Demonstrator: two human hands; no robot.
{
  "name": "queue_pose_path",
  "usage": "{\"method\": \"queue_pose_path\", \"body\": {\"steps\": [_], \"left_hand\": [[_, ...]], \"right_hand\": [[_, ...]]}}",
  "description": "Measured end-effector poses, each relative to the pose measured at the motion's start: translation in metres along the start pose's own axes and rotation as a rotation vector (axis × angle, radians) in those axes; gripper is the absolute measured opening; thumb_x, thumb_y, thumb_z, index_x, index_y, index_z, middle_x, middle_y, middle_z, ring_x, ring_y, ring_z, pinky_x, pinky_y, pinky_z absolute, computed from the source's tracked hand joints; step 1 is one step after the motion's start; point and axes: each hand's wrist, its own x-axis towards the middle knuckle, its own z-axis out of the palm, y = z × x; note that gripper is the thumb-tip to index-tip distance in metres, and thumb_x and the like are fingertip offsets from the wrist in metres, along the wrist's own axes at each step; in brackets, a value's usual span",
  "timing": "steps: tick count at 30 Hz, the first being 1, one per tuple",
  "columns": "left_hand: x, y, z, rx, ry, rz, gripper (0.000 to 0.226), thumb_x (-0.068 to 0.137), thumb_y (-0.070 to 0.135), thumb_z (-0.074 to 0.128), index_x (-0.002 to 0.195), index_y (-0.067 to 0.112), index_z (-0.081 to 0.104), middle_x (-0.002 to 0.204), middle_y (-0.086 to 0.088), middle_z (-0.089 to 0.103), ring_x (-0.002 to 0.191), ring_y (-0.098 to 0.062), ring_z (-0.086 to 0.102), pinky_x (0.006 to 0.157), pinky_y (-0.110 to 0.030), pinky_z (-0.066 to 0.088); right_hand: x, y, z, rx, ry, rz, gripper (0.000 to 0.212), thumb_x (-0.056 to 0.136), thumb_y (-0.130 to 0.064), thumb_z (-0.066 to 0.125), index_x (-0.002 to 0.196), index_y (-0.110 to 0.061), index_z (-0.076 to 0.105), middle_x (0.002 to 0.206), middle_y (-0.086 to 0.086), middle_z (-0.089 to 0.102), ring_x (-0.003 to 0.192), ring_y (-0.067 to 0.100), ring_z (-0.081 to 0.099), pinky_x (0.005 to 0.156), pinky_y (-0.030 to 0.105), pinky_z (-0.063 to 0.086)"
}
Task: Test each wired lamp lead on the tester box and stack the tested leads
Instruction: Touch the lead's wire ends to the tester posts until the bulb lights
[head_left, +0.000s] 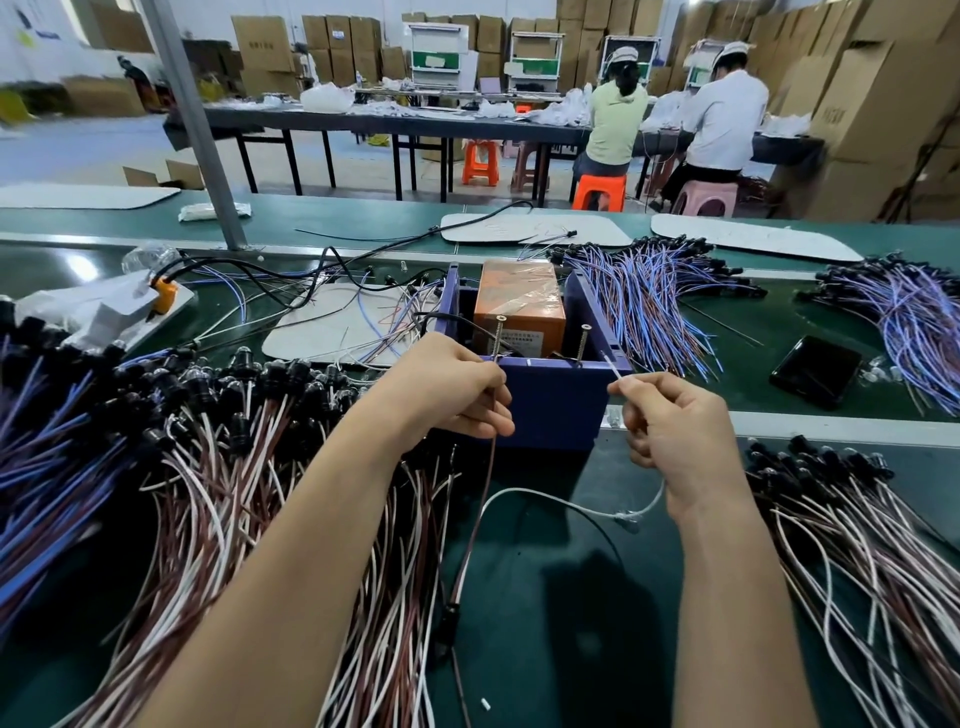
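Observation:
A purple tester box (545, 400) stands in the middle of the green bench, with an orange block (519, 306) inside and two upright screws (500, 335) on its front rim. My left hand (457, 387) pinches the brown wire (480, 499) of a lamp lead, its tip at the left screw. My right hand (670, 421) pinches the white wire (550, 501) of the same lead, its bare tip close to the right screw (583, 345). The lead's black lamp holder (448, 621) hangs low between my forearms.
A big heap of brown-and-white leads (234, 467) lies at the left, and a smaller stack (852, 519) at the right. Blue-and-purple leads (654, 296) lie behind the box and at both sides. A black phone (815, 371) rests at the right. Two seated people work at a far table.

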Motion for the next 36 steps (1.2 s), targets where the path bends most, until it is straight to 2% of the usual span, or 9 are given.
{"method": "queue_pose_path", "body": {"steps": [10, 16, 20, 24, 31, 36], "left_hand": [[0.004, -0.002, 0.002, -0.007, 0.002, -0.027, 0.029, 0.096, 0.009, 0.048, 0.074, -0.003, 0.063, 0.054, -0.011, 0.067, 0.047, -0.016, 0.067, 0.043, -0.019, 0.051], [0.005, -0.004, 0.001, -0.005, 0.006, -0.022, 0.030, 0.096, 0.010, 0.049, 0.076, -0.005, 0.065, 0.057, -0.013, 0.068, 0.049, -0.017, 0.068, 0.043, -0.019, 0.050], [0.004, -0.004, 0.001, -0.006, 0.002, -0.024, 0.029, 0.096, 0.010, 0.049, 0.075, -0.004, 0.064, 0.056, -0.012, 0.068, 0.049, -0.016, 0.067, 0.043, -0.019, 0.051], [0.004, -0.003, 0.001, -0.009, 0.003, -0.021, 0.028, 0.096, 0.009, 0.049, 0.077, -0.004, 0.064, 0.055, -0.011, 0.067, 0.047, -0.015, 0.066, 0.044, -0.019, 0.051], [0.005, -0.004, 0.000, -0.015, -0.002, -0.021, 0.027, 0.096, 0.009, 0.049, 0.077, -0.005, 0.064, 0.056, -0.012, 0.067, 0.048, -0.015, 0.066, 0.044, -0.019, 0.051], [0.005, -0.004, 0.000, -0.012, -0.001, -0.024, 0.028, 0.096, 0.010, 0.050, 0.078, -0.005, 0.065, 0.056, -0.012, 0.068, 0.048, -0.016, 0.067, 0.044, -0.019, 0.051]], "right_hand": [[-0.001, 0.001, 0.006, 0.019, -0.006, -0.010, 0.021, 0.090, -0.005, 0.056, 0.071, -0.010, 0.063, 0.043, -0.008, 0.046, 0.035, 0.005, 0.030, 0.035, 0.015, 0.024], [-0.001, 0.008, 0.021, -0.047, 0.011, -0.022, 0.021, 0.092, -0.009, 0.056, 0.072, -0.013, 0.062, 0.047, -0.004, 0.049, 0.037, 0.004, 0.036, 0.040, 0.015, 0.029], [-0.002, 0.009, 0.022, -0.074, 0.018, -0.004, 0.020, 0.090, -0.009, 0.057, 0.070, -0.012, 0.061, 0.042, -0.006, 0.048, 0.037, 0.004, 0.036, 0.045, 0.019, 0.030], [-0.002, 0.008, 0.018, -0.097, 0.023, 0.007, 0.020, 0.085, -0.009, 0.057, 0.066, -0.012, 0.061, 0.040, -0.006, 0.046, 0.041, 0.008, 0.036, 0.052, 0.025, 0.029], [-0.003, 0.006, 0.016, -0.108, 0.010, 0.027, 0.020, 0.081, -0.005, 0.057, 0.062, -0.010, 0.057, 0.040, -0.003, 0.036, 0.044, 0.015, 0.026, 0.047, 0.026, 0.021], [-0.004, 0.004, 0.015, -0.124, 0.001, 0.031, 0.019, 0.080, -0.005, 0.057, 0.062, -0.010, 0.057, 0.042, -0.001, 0.035, 0.045, 0.016, 0.026, 0.048, 0.027, 0.021]]}}
